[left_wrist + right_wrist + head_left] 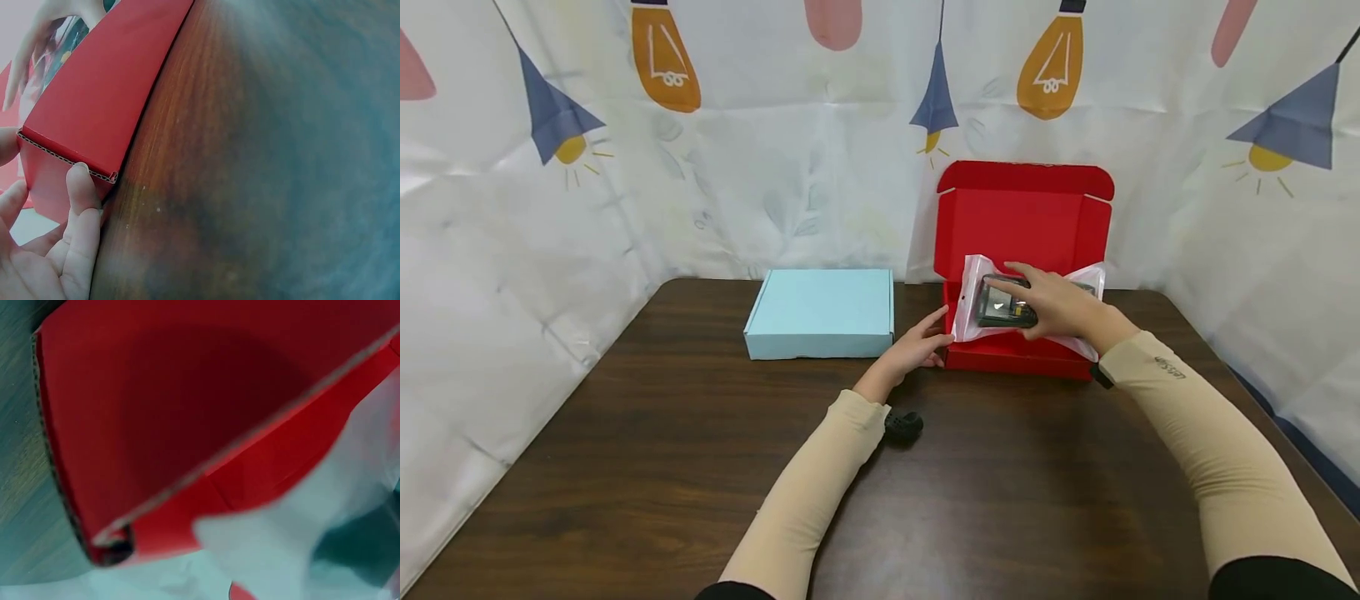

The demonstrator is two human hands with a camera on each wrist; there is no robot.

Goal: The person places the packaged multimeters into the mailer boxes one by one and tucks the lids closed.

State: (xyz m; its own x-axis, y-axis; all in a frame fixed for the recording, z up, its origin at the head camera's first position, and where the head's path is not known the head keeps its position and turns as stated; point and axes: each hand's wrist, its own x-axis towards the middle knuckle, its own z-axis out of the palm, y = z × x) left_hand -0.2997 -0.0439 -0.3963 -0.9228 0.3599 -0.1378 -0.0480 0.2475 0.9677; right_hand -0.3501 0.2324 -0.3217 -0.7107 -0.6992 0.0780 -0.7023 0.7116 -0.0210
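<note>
A lamp-print cloth backdrop (pixel 737 167) hangs behind a dark wood-grain table (pixel 625 467). A plastic bag (pixel 972 296) with a dark device (pixel 996 315) is at the mouth of an open red cardboard box (pixel 1022 221), beneath the spread right hand (pixel 1057 307); I cannot tell whether it pinches. The left hand (pixel 912 352), fingers apart, touches the box's left wall. A pale-blue box (pixel 823 304) sits further left.

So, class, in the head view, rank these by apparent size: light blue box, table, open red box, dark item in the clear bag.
1. Table
2. Open red box, lid included
3. Light blue box
4. Dark item in the clear bag, partly covered by the right hand
</note>
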